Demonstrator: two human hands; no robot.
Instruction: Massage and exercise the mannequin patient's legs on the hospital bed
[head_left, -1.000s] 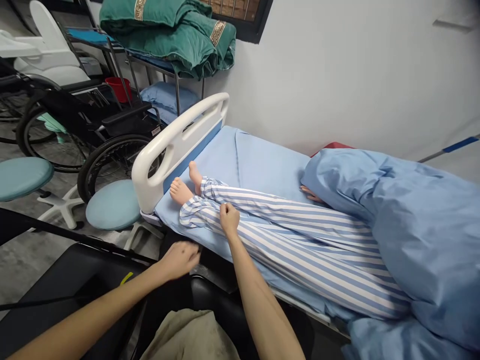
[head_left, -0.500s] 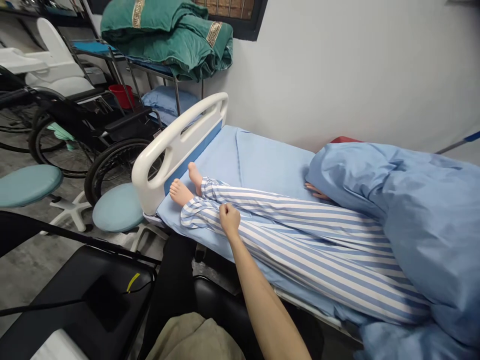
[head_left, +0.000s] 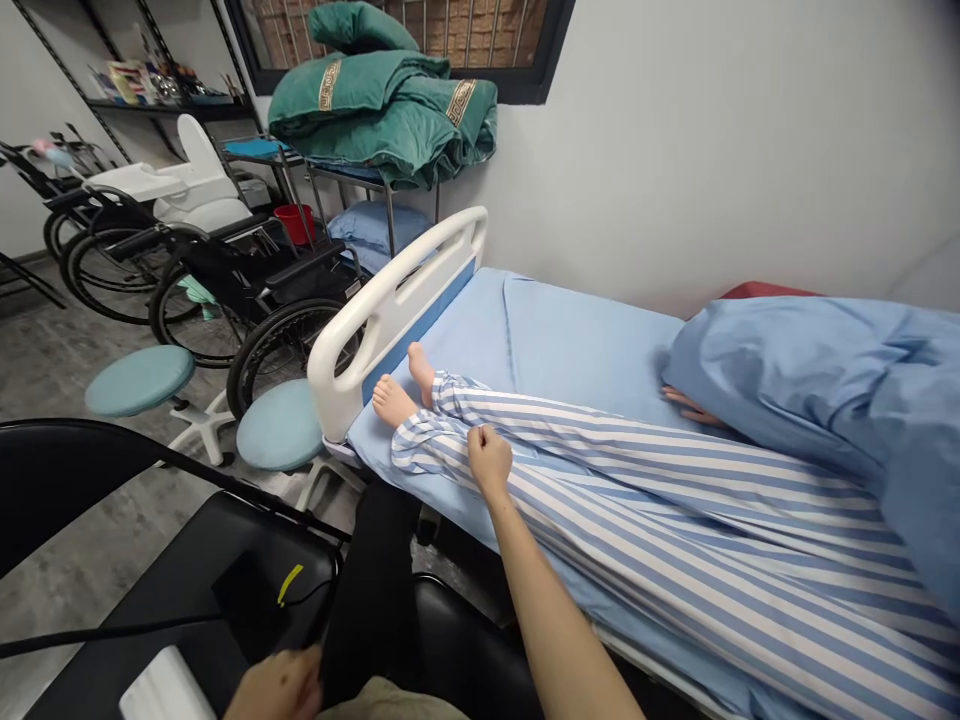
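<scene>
Right hand (head_left: 489, 460) balled in fist, resting on striped pajama legs (head_left: 637, 520), which run lengthwise along bed (head_left: 585, 330) from bare feet (head_left: 394, 400) at footboard (head_left: 390, 290); right hand way nearer, left hand (head_left: 277, 688) low, cut off at frame edge, can't tell open or closed

From the middle of the room, I count one bed (head_left: 585, 330) at three o'clock, with two striped trouser legs (head_left: 637, 510) on it and two bare feet (head_left: 395, 400) at eight. One right hand (head_left: 489, 462) sits at six, one left hand (head_left: 276, 688) at seven. Two round stools (head_left: 139, 380) sit at nine, two wheelchairs (head_left: 255, 290) at ten, one red bucket (head_left: 294, 224) at eleven, and one window (head_left: 405, 40) at twelve.
</scene>
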